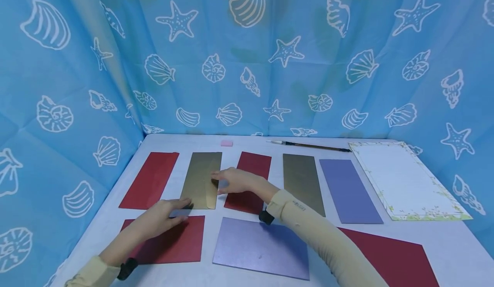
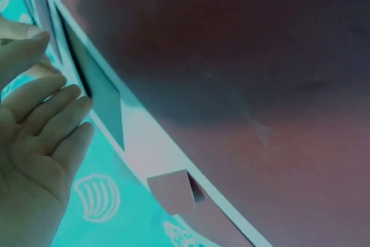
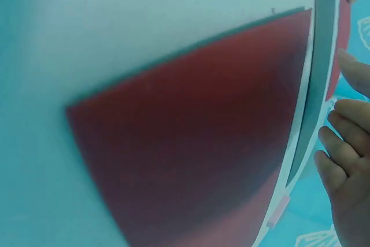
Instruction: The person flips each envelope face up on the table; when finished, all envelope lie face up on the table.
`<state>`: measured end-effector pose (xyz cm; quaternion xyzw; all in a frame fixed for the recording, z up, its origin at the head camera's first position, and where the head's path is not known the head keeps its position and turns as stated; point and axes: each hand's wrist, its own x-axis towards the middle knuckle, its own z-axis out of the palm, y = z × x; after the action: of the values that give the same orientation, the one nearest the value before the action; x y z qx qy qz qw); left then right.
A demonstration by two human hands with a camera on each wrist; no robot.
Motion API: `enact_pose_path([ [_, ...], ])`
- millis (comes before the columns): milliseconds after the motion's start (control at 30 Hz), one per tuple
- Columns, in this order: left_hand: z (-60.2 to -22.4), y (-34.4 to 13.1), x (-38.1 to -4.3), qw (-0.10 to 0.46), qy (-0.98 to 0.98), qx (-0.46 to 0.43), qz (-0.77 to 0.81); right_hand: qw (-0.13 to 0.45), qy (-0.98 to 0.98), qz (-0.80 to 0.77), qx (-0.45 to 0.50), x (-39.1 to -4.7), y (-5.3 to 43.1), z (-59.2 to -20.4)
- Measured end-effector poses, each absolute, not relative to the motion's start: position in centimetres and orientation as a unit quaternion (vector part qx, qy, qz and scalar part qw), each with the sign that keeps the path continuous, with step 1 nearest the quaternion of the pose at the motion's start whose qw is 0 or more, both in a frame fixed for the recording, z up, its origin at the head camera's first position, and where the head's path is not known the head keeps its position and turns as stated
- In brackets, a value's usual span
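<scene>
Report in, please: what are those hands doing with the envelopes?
Left hand and right hand at leftmost gold envelope, contact unclear. Envelope lying on table. Nothing else seen on top.

Curtained desk booth, stationery-type setup; whether it is housed in a home, an office or a studio can't be told. The white tabletop (image 1: 459,248) is closed in at the back and on both sides by blue curtain fabric (image 1: 293,19), printed with white starfish (image 1: 178,21) and seashells (image 1: 248,5); the room beyond is hidden by it. Desk use is indicated by what is laid out: coloured envelopes (image 1: 194,179) in rows, a paper sheet (image 1: 409,179) with a leafy border placed at right, and a slim brush (image 1: 312,146) set near the rear edge.
</scene>
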<state>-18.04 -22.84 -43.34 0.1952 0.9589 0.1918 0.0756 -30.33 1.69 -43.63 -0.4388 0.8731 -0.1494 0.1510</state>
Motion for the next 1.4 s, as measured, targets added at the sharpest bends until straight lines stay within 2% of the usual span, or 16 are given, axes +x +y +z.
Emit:
enact_pose_path([
  [533,-42.8,-21.8,-18.0,-0.007,0.946,0.232,0.228,0.125,0.881,-0.184,-0.419,-30.0,5.1,-42.4],
  [733,-42.1,-20.6,-18.4,-0.013,0.938,0.258,0.23,0.108,0.882,-0.187,-0.418,-30.0,6.7,-42.0],
  [1400,-41.7,-16.5,-20.6,-0.01,0.908,0.342,0.242,0.11,0.899,-0.214,-0.366,-30.4,11.6,-41.7],
])
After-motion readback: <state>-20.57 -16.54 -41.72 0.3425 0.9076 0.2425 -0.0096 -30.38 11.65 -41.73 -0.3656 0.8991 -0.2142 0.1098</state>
